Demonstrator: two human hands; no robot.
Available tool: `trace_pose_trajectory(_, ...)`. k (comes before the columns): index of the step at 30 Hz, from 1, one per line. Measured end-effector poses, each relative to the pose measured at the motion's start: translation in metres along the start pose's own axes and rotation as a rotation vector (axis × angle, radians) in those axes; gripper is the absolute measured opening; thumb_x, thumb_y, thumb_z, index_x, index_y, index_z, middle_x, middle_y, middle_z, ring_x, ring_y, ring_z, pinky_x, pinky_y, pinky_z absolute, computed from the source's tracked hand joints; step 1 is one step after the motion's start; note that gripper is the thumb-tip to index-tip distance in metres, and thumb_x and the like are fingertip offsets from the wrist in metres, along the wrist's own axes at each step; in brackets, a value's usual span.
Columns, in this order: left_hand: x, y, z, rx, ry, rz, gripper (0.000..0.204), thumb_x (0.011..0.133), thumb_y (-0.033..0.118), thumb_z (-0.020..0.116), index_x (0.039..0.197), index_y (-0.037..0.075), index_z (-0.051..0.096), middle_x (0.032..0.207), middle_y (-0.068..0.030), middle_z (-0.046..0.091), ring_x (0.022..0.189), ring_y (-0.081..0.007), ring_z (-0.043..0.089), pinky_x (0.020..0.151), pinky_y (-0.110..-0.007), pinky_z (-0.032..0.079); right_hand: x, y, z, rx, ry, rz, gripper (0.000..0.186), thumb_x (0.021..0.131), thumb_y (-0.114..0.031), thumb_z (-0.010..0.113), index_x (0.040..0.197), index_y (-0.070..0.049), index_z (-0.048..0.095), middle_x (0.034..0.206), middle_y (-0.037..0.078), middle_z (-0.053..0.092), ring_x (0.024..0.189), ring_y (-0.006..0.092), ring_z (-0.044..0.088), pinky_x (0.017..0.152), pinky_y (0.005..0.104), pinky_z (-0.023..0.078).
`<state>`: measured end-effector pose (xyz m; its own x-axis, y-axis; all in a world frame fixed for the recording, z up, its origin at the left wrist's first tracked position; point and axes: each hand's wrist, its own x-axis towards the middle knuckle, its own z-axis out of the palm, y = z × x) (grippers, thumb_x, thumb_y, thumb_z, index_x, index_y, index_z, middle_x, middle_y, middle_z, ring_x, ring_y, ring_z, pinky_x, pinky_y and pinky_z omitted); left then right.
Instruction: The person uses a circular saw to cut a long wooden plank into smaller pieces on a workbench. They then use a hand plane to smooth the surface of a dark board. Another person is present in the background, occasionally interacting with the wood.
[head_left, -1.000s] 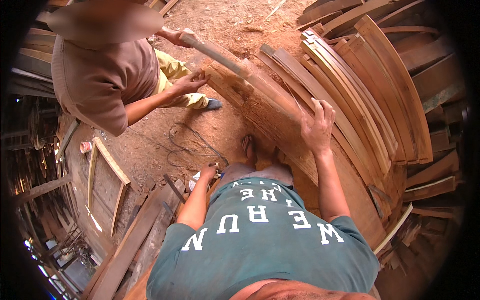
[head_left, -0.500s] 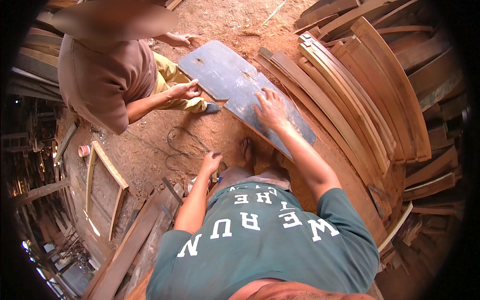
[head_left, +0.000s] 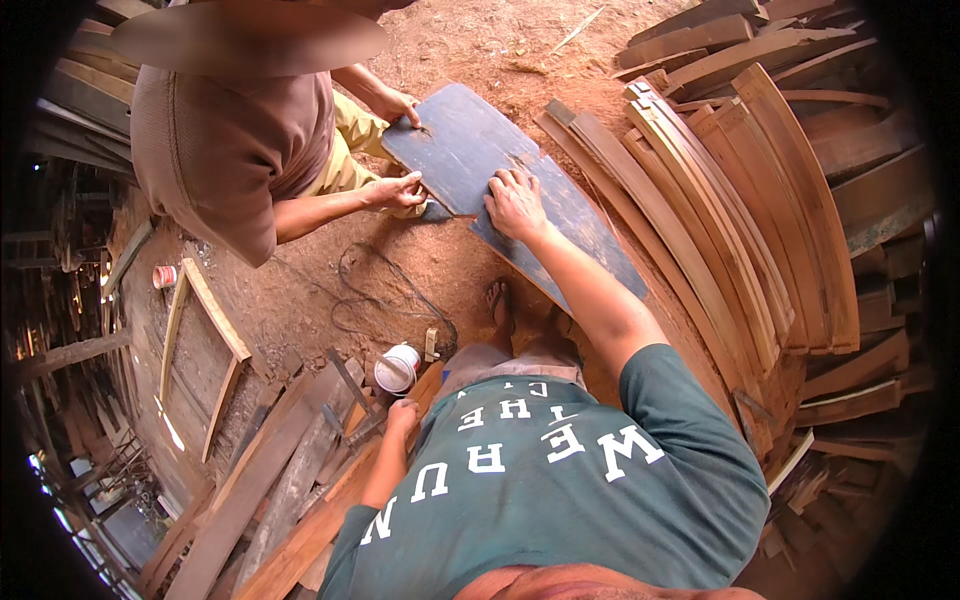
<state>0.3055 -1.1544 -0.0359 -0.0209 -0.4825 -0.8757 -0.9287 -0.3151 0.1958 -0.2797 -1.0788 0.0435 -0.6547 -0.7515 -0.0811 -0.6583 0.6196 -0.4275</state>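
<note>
A long dark grey-blue board (head_left: 455, 125) slants across the upper middle, with worn patches and a notch in its left edge. My right hand (head_left: 516, 207) is on top of it near the notch, fingers bent and drawn together against the surface. Facing me, a person in a brown shirt holds the far part of the board with both hands (head_left: 398, 190). My left hand (head_left: 403, 414) is low, beside a white bucket (head_left: 397, 369) and stacked planks; its fingers are mostly hidden, and I cannot see anything in it.
Curved wooden pieces (head_left: 700, 210) are stacked along the right. A dark cable (head_left: 370, 300) loops over the dusty ground. At left are a wooden frame (head_left: 215, 310) and a small red-and-white can (head_left: 165, 276). Long planks (head_left: 255, 470) are piled at lower left.
My left hand has drawn back from above the cable toward the bucket. My right hand's spread fingers have bent in. The other person's far hand has moved onto the board.
</note>
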Motion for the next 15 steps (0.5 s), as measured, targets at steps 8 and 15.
trace_pose_trajectory(8,-0.044,0.064,0.03,-0.086,-0.037,0.136,0.038,0.094,0.015,0.07,0.126,-0.005,0.067,0.114,-0.0149,0.075,0.105,-0.0225,0.072,0.093,-0.033,0.056,0.02,-0.012,0.014,-0.024,0.115,-0.022,0.044,0.098,-0.034,0.064,0.135,-0.011,0.062,0.151,0.018,0.049,0.142,0.0358,0.043,0.112,0.0634,0.034)
trace_pose_trajectory(15,-0.034,0.09,0.024,-0.213,-0.056,0.132,0.038,0.095,0.012,0.068,0.129,-0.004,0.064,0.106,-0.0121,0.074,0.089,-0.0167,0.071,0.08,-0.03,0.057,0.018,-0.013,0.014,-0.013,-0.057,0.02,0.048,0.099,-0.034,0.064,0.139,-0.008,0.059,0.155,0.017,0.046,0.146,0.0356,0.04,0.114,0.0625,0.034)
